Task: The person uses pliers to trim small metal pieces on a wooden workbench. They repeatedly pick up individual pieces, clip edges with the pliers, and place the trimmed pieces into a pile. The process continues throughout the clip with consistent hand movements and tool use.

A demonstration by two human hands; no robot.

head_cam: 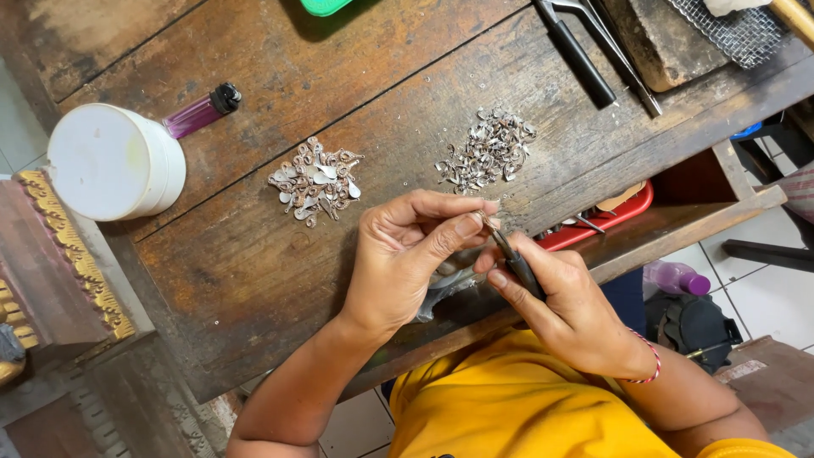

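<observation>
left hand (405, 254): closed in a pinch, thumb and first finger pressed on a tiny metal piece (485, 219) at the near edge of the bench (254, 254); the piece is too small to see well
right hand (564, 309): closed around a thin dark tool (517, 263), with the tip touching the tiny piece between the left fingers
what could slip: the piece is very small and held only by fingertips, so I think a hard push from the tool could pop it out, and it could drop off the near edge onto the yellow shirt (509, 399) or the floor
what could hurt: the tool tip points right at the left thumb, so a slip might poke the skin
clear bag (445, 284): a bit of shiny plastic lies under the left hand at the near edge; a sliding wrist could drag it off
red tray (623, 212): sits on a lower shelf just past the right hand, with small bits in it; a bump from the right elbow could tip it
right pile (490, 157): silver bits in the middle of the bench, just beyond the hands; a quick hand move could scatter them
left pile (315, 182): darker, curly bits well apart from the right pile; if they get swept together the two kinds would mix
white tub (114, 161): stands at the left edge, and I think a knock could send it off
purple lighter (202, 110): lies just beside the tub, toward the far left corner
pliers (593, 51): dark handles at the far right edge, away from both hands
</observation>
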